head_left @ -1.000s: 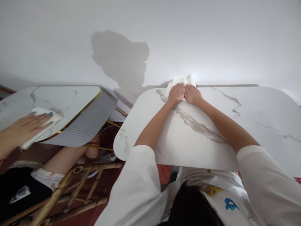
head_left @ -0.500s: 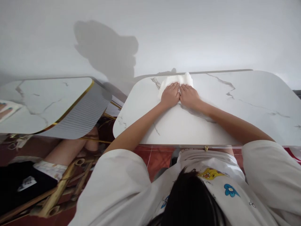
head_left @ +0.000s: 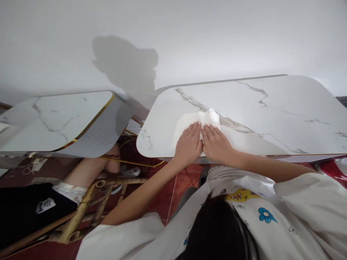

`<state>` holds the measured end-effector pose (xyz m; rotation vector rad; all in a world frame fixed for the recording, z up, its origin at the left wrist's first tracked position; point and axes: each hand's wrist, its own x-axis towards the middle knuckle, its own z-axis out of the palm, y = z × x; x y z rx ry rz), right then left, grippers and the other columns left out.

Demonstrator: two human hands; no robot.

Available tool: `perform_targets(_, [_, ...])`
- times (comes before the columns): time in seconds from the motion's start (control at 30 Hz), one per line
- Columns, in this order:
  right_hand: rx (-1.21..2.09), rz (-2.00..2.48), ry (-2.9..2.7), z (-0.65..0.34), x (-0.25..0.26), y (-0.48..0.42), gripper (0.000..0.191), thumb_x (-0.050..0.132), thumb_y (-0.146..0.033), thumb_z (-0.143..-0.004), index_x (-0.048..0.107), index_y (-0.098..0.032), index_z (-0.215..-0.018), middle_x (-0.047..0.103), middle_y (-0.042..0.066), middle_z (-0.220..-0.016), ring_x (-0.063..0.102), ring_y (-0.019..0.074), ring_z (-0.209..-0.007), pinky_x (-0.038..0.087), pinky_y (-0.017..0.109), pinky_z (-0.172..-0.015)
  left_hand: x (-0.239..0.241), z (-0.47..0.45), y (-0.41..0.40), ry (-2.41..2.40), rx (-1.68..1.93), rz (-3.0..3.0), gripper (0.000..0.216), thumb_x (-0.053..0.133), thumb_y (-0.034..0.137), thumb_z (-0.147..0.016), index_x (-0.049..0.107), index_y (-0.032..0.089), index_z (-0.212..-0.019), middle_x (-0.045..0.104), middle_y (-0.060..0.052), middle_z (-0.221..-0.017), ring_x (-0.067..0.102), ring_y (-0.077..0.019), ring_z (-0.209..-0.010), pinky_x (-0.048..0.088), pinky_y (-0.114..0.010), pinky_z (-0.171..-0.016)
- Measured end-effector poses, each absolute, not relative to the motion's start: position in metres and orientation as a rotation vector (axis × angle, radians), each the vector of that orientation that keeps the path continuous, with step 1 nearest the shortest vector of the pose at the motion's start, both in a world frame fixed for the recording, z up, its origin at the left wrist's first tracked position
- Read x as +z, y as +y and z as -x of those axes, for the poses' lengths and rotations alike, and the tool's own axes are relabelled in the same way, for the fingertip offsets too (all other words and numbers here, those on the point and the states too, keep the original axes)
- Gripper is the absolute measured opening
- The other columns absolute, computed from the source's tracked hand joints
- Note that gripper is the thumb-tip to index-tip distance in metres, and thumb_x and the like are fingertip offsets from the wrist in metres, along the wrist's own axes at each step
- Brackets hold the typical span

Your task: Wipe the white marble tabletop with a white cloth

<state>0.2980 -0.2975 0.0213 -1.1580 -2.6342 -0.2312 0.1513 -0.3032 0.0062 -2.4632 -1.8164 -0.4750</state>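
Observation:
My left hand [head_left: 189, 141] and my right hand [head_left: 215, 143] lie side by side, fingers stretched flat, pressing a white cloth [head_left: 197, 121] onto a white marble-patterned table top [head_left: 271, 115]. The cloth sits near the table's front edge, left of its middle. Both hands cover the cloth's near part; its far part shows beyond my fingertips.
A second marble-look table [head_left: 62, 119] with a gold rim and ribbed grey side stands to the left. Below it are another person's leg [head_left: 86, 171], a bamboo chair frame [head_left: 81, 211] and red floor tiles. A white wall runs behind both tables.
My two hands have drawn the cloth from the table's far edge back toward the near edge. The other person's hand with its cloth has gone from view on the left table.

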Motion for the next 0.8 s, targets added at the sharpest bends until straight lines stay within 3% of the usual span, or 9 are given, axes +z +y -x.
perform_targets(0.2, [-0.207, 1.184, -2.594, -0.339, 0.020, -0.329, 0.054, 0.035, -0.023, -0.089, 0.047, -0.001, -0.137, 0.046, 0.019, -0.143, 0.041, 0.0286, -0.135, 0.035, 0.044, -0.110, 0.006, -0.190, -0.336, -1.832, -0.562, 2.465, 0.063, 0.035, 0.025, -0.089, 0.023, 0.018, -0.151, 0.038, -0.010, -0.150, 0.032, -0.0245, -0.140, 0.032, -0.047, -0.115])
perform_targets(0.47, [-0.206, 1.292, -2.492, -0.406, 0.020, -0.316, 0.054, 0.033, -0.023, -0.090, 0.045, -0.008, -0.140, 0.046, 0.015, -0.144, 0.041, 0.0263, -0.135, 0.038, 0.047, -0.109, 0.019, -0.250, -0.319, -1.716, -0.645, 2.643, 0.058, 0.032, 0.029, -0.090, 0.032, 0.012, -0.146, 0.037, -0.014, -0.149, 0.030, -0.0247, -0.142, 0.030, -0.048, -0.116])
perform_targets(0.6, [-0.293, 1.288, -2.550, -0.404, 0.024, -0.283, 0.052, 0.031, -0.022, -0.091, 0.047, -0.001, -0.136, 0.046, 0.019, -0.144, 0.041, 0.0272, -0.135, 0.036, 0.044, -0.109, 0.017, -0.249, -0.292, -1.711, -0.633, 2.610, 0.055, 0.033, 0.031, -0.091, 0.040, 0.007, -0.140, 0.040, -0.018, -0.147, 0.033, -0.0269, -0.140, 0.029, -0.046, -0.115])
perform_targets(0.8, [-0.338, 1.242, -2.636, -0.384, 0.028, -0.211, 0.051, 0.031, -0.020, -0.092, 0.043, 0.004, -0.135, 0.045, 0.023, -0.143, 0.041, 0.0288, -0.134, 0.033, 0.044, -0.109, 0.007, -0.229, -0.218, -1.636, -0.676, 2.587, 0.057, 0.032, 0.030, -0.091, 0.036, 0.002, -0.140, 0.038, -0.023, -0.147, 0.030, -0.0292, -0.141, 0.027, -0.047, -0.115])
